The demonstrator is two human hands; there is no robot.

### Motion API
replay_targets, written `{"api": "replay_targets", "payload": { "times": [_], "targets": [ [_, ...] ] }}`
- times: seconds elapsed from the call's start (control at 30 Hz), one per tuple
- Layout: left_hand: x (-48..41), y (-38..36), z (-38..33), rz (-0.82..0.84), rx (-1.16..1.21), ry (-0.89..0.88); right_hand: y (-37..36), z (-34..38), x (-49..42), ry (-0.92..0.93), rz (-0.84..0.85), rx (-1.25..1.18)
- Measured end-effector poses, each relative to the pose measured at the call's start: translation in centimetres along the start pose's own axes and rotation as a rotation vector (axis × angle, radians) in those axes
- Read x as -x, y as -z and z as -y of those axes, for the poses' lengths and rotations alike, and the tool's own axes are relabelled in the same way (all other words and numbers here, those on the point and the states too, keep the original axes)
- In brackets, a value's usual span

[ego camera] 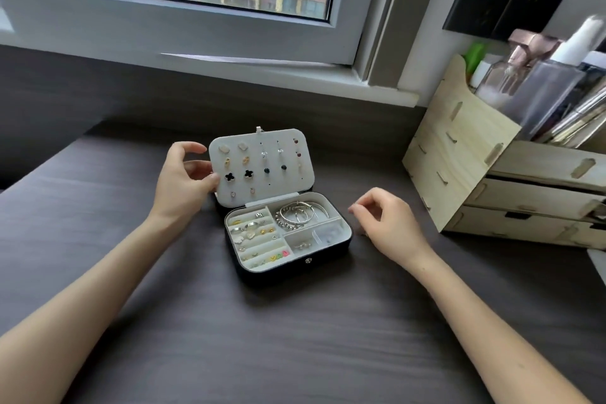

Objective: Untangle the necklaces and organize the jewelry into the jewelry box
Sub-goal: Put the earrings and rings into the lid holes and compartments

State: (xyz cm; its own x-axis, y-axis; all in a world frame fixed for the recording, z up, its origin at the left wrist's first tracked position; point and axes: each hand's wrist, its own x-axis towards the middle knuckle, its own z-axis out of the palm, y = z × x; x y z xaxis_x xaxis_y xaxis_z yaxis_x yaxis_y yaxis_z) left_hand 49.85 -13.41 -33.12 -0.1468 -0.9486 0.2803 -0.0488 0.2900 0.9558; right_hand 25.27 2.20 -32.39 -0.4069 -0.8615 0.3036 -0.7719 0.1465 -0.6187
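A small black jewelry box point(341, 244) stands open on the dark table. Its raised white lid panel point(295, 185) carries rows of earrings. Inside, ring rolls at the left hold rings and small charms point(254, 233). Silver bracelets point(300, 214) lie in the back right compartment. A small clear bag point(326, 236) fills a front right compartment. My left hand point(183, 180) holds the lid panel's left edge, its fingertips on the edge. My right hand point(387, 223) hovers to the right of the box, fingers loosely curled, holding nothing I can see.
A pale wooden desk organizer point(465, 154) with drawers stands at the right, holding bottles point(524, 75) and pens. A window sill point(295, 75) runs behind the table. The dark wood-grain table point(295, 338) stretches toward me.
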Motion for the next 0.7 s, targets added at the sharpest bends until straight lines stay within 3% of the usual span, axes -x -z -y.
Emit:
{"api": "replay_targets", "payload": {
  "times": [0.13, 0.33, 0.53, 0.7],
  "targets": [
    [0.0, 1.1, -0.4, -0.037, 0.059, 0.061, -0.4, 1.8, 1.0, -0.018, 0.131, -0.24],
    [0.7, 3.3, -1.0, -0.002, 0.07, 0.124, -0.5, 3.5, 3.2, 0.051, 0.209, -0.249],
    [2.1, 4.0, -0.7, 0.02, 0.099, 0.133, 0.4, 5.9, 2.9, 0.065, 0.17, -0.311],
    [2.6, 3.5, -0.2, -0.054, 0.109, 0.089, -1.4, 9.1, 3.0, 0.143, 0.382, -0.355]
  ]
}}
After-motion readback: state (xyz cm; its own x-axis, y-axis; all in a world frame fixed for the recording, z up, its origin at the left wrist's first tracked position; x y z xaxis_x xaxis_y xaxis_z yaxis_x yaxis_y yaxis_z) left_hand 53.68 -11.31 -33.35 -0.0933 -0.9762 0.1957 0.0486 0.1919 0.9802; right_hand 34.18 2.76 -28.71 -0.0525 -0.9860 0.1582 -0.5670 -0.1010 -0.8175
